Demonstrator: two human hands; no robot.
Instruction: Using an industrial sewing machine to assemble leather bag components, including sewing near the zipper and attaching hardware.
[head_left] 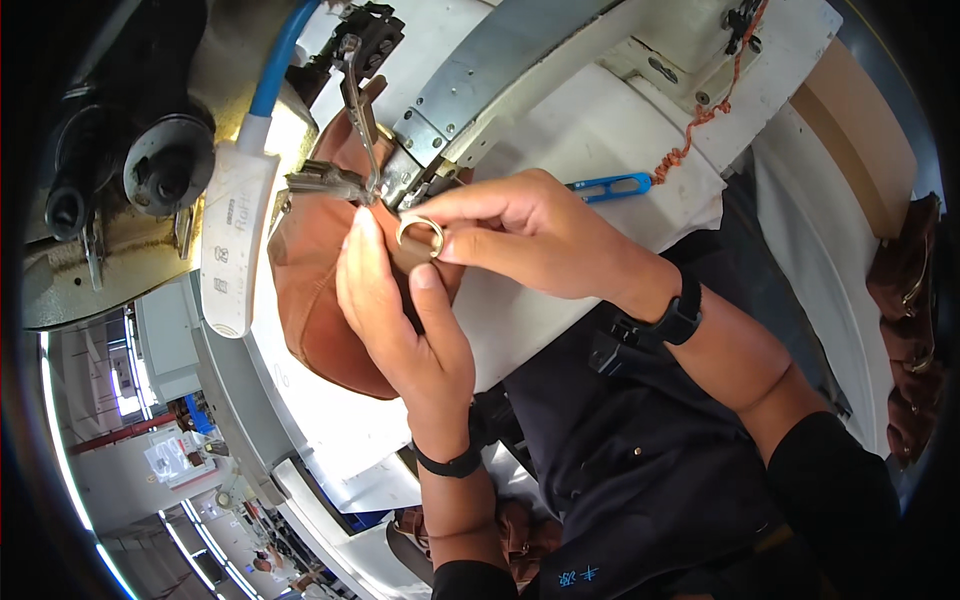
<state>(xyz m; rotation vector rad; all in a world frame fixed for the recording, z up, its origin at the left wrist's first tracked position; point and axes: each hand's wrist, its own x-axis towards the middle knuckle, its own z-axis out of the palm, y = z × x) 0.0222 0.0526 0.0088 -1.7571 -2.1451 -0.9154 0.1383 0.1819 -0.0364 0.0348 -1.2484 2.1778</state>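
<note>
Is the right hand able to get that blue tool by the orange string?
Probably yes: the blue tool lies close to the right hand, and nothing seems to block the way. But it pinches a ring, so it might have to let go first.

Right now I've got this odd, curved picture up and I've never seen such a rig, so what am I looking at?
There's no robot, just a person at work, seen from a wide fisheye camera worn on their own head and looking down, so straight edges bend. The bare right hand holds a thin, gold-coloured round ring. The bare left hand touches a brown, leather-like piece beside a pale metal machine, apparently for sewing. On the flat white work surface lies a slim blue tool with a twisted orange cord at one end.
</note>
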